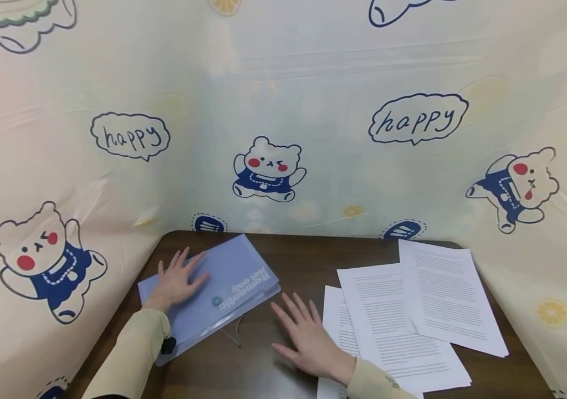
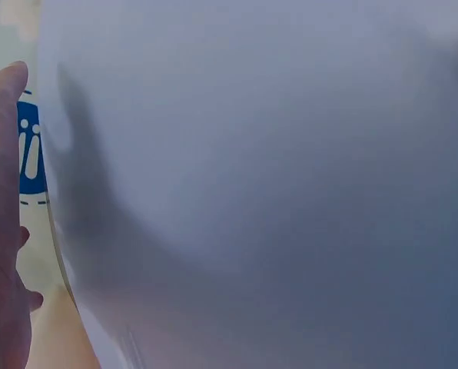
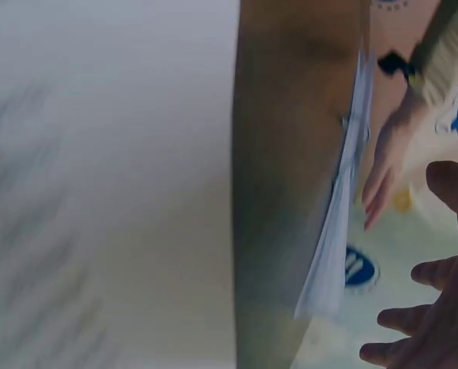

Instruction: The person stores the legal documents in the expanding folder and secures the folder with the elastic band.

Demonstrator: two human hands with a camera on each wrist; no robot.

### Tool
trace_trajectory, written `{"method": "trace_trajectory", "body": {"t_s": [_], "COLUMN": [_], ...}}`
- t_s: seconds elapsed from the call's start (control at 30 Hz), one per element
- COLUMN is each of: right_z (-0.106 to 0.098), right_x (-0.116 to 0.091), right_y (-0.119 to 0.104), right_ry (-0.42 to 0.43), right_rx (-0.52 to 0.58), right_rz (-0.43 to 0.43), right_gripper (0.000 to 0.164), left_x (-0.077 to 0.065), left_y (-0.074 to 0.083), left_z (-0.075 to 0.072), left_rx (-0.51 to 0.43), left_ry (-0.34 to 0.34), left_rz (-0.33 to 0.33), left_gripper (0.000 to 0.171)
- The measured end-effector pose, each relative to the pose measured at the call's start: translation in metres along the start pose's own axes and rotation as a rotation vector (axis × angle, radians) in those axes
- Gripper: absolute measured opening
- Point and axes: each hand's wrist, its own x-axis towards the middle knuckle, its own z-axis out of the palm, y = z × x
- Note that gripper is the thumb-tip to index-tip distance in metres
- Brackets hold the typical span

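A lilac document folder [image 1: 198, 299] with pale lettering and a round button lies aslant on the left of the table. My left hand [image 1: 177, 281] is over its upper left part, fingers spread; the folder's surface [image 2: 252, 184] fills most of the left wrist view. Between the folder and the papers, my right hand [image 1: 310, 341] holds nothing, its fingers straight and apart. Close to its right are overlapping printed sheets [image 1: 388, 321], seen large and blurred in the right wrist view. A thin cord [image 1: 237, 335] hangs out from the folder's front edge.
The dark brown table [image 1: 308, 249] is bounded by a pale curtain [image 1: 338, 183] with printed bears at the back and sides. Another printed sheet [image 1: 448, 299] overlaps the stack at the far right, close to the table's right edge.
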Motion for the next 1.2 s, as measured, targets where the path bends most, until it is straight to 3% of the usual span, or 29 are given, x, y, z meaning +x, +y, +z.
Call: {"method": "trace_trajectory", "body": {"t_s": [0.37, 0.6, 0.87, 1.2], "right_z": [0.037, 0.045, 0.053, 0.063], "right_x": [0.026, 0.035, 0.051, 0.055], "right_y": [-0.038, -0.043, -0.045, -0.032], "right_ry": [-0.199, -0.333, -0.298, -0.313], "right_rx": [-0.026, 0.01, 0.055, -0.119], "right_rz": [-0.144, -0.149, -0.129, -0.141], "right_gripper": [0.073, 0.073, 0.073, 0.072], "left_x": [-0.007, -0.007, -0.003, 0.001], "left_y": [-0.013, -0.008, 0.002, 0.013], "left_z": [0.013, 0.016, 0.02, 0.036], "left_rx": [-0.011, -0.006, 0.028, 0.037], "left_ry": [-0.109, -0.118, -0.103, -0.062], "left_rz": [-0.074, -0.068, -0.063, -0.067], "left_gripper": [0.085, 0.082, 0.079, 0.077]}}
